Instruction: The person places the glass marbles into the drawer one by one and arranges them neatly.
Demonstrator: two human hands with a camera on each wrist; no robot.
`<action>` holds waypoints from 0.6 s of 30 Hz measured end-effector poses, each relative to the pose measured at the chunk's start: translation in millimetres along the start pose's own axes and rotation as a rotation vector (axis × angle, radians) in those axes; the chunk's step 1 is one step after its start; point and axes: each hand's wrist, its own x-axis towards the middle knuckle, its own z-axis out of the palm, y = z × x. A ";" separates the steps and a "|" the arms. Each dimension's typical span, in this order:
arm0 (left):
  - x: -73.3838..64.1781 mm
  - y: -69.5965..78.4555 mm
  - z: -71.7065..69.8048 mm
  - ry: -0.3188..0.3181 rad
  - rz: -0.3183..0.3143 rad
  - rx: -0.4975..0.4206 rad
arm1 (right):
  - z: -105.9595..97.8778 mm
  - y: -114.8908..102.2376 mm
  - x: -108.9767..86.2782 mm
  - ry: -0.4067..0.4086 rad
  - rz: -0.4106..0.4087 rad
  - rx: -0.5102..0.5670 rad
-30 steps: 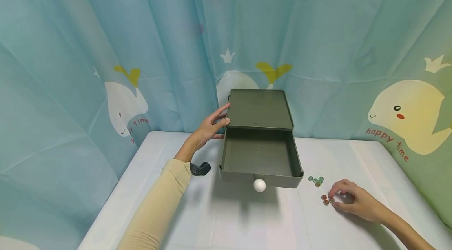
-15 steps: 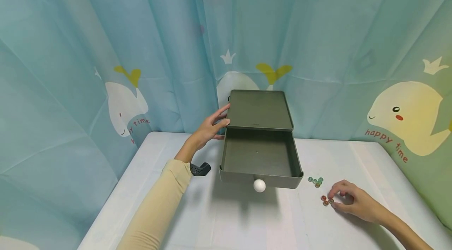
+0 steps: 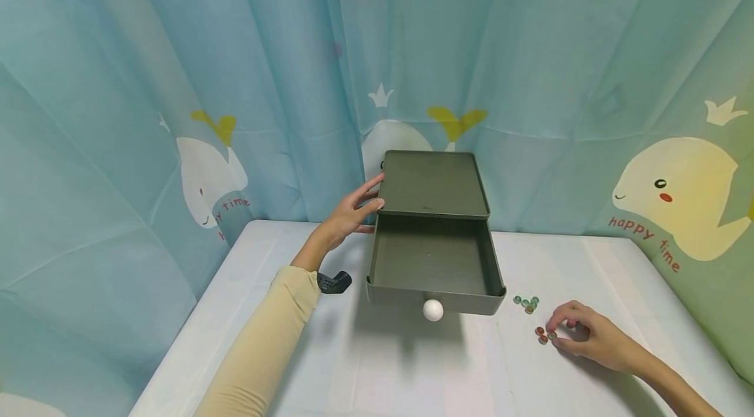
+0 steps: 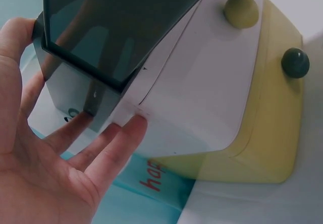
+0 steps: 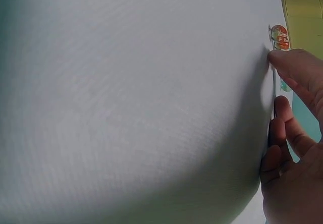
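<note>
In the head view, my left hand [image 3: 347, 214] rests with extended fingers against the left side of a dark green drawer unit [image 3: 436, 184]. Its top drawer [image 3: 432, 256] is pulled out, bare inside, with a white round knob [image 3: 432, 310]. The left wrist view shows fingertips on a white tier [image 4: 202, 82] below the green one. At the right, my right hand [image 3: 601, 338] lies low on the table, thumb and forefinger pinching a small glass marble [image 3: 552, 336]. Reddish marbles [image 3: 540, 332] lie right beside those fingertips; in the right wrist view, an orange-red marble [image 5: 280, 35] shows past the thumb.
Several green marbles [image 3: 526, 303] sit between the drawer and my right hand. A yellow tier [image 4: 275, 108] with a dark knob [image 4: 295, 62] forms the unit's lower part. Behind the white table [image 3: 589, 260] hangs a blue-green whale-print curtain [image 3: 283, 44].
</note>
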 end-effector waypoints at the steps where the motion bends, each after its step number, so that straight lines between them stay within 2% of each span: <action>1: 0.0 0.0 -0.1 -0.001 -0.003 -0.002 | 0.1 0.1 0.2 0.002 -0.002 -0.004; 6: -0.5 1.1 0.0 -0.001 -0.007 -0.009 | -0.3 0.1 1.1 -0.002 0.013 -0.004; 18: -0.5 1.4 -0.1 0.001 -0.005 -0.008 | -2.0 5.0 0.8 -0.006 -0.011 -0.003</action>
